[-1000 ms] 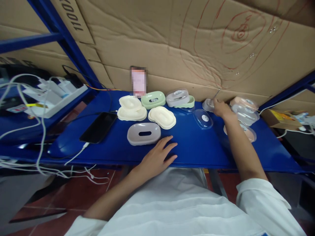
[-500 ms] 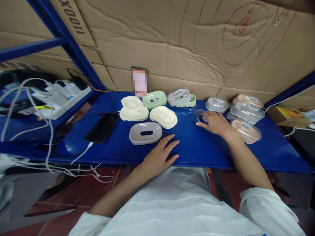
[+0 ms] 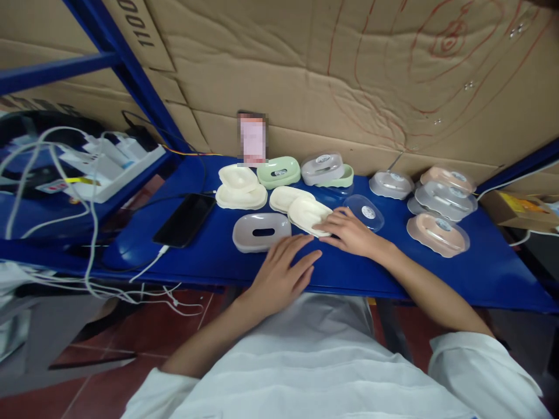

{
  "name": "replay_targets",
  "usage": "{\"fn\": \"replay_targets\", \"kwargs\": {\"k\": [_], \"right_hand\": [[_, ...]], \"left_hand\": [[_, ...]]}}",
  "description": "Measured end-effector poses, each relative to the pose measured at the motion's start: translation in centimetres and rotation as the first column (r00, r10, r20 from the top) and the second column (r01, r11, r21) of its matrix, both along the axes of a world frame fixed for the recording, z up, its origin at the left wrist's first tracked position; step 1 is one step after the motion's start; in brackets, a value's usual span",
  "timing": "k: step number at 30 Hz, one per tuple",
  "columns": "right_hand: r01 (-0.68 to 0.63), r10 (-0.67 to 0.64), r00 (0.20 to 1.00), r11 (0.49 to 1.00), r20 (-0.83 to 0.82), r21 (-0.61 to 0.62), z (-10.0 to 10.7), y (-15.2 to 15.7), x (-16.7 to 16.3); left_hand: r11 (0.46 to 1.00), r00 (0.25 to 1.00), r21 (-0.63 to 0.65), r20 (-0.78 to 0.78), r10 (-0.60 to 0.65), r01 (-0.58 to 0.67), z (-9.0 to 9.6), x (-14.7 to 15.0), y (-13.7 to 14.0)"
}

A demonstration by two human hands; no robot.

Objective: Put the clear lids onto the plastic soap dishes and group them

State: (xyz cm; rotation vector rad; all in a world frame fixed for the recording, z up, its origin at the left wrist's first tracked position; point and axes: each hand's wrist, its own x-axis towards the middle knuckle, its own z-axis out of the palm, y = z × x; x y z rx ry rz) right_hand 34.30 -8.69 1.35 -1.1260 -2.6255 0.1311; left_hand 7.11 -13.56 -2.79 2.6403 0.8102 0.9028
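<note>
My right hand [image 3: 351,233] has its fingers closed on the right end of a cream soap dish piece [image 3: 307,213]. That piece overlaps another cream piece [image 3: 283,198] beside it. My left hand [image 3: 283,269] is open above the front of the shelf, holding nothing, with its fingers spread. It is nearest to a grey soap dish [image 3: 247,233] with an oval slot. Just behind my right hand lies a clear lid [image 3: 371,214] with a round label. A stack of cream pieces [image 3: 240,195] and a green dish [image 3: 286,164] stand farther back.
Lidded soap dishes, grey [image 3: 390,183] and peach [image 3: 437,234], sit on the right of the blue shelf. A black phone [image 3: 186,221] with a white cable lies at the left. Another phone [image 3: 252,137] leans against the cardboard wall. Power strips [image 3: 117,174] and tangled cables are far left.
My right hand has let go of the clear lid and moved left to the cream piece, which has shifted right off the other one. My left hand has hardly moved.
</note>
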Motion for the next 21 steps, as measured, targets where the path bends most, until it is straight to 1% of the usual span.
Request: {"fn": "replay_targets", "kwargs": {"k": [1,3,4,7,9,11,14,15,17,19,21], "right_hand": [[-0.022,0.022,1.0,0.999,-0.01,-0.025,0.5,-0.3,0.5],[-0.064,0.063,0.998,0.994,-0.017,-0.089,1.3,-1.1,1.1],[-0.08,0.079,0.997,0.989,-0.011,-0.123,1.6,-1.4,1.3],[-0.095,0.101,0.995,0.975,0.021,-0.202,2.1,-2.3,1.6],[-0.089,0.1,0.994,0.972,0.042,-0.218,1.9,-2.7,1.6],[-0.086,0.101,0.993,0.972,0.055,-0.219,1.4,-2.9,1.4],[-0.143,0.15,0.989,0.971,0.021,-0.194,0.8,-2.9,0.8],[-0.168,0.171,0.985,0.971,0.002,-0.171,0.7,-3.0,0.5],[-0.193,0.191,0.981,0.977,-0.03,-0.088,0.9,-3.1,-0.1],[-0.154,0.155,0.986,0.988,-0.065,0.023,1.4,-3.2,-0.5],[-0.101,0.112,0.989,0.989,-0.095,0.109,1.7,-3.4,-0.8]], "left_hand": [[0.997,0.997,0.023,-0.022,0.076,-0.075,0.3,-0.7,0.0],[0.973,0.968,0.049,-0.104,0.229,-0.225,0.7,-2.5,0.3],[0.96,0.948,0.059,-0.156,0.278,-0.272,0.9,-3.5,0.7],[0.94,0.899,0.073,-0.277,0.34,-0.333,0.8,-6.7,2.1],[0.934,0.89,0.079,-0.283,0.357,-0.349,0.6,-8.4,3.2],[0.928,0.898,0.084,-0.235,0.373,-0.363,1.1,-9.3,3.8],[0.919,0.921,0.113,-0.061,0.386,-0.378,3.1,-8.8,3.4],[0.917,0.927,0.136,0.014,0.376,-0.374,3.8,-8.2,3.1],[0.917,0.935,0.188,0.108,0.337,-0.352,4.8,-6.4,2.2],[0.929,0.953,0.218,0.115,0.281,-0.3,4.6,-4.5,1.7],[0.935,0.96,0.221,0.095,0.262,-0.277,3.7,-3.0,1.5]]}}
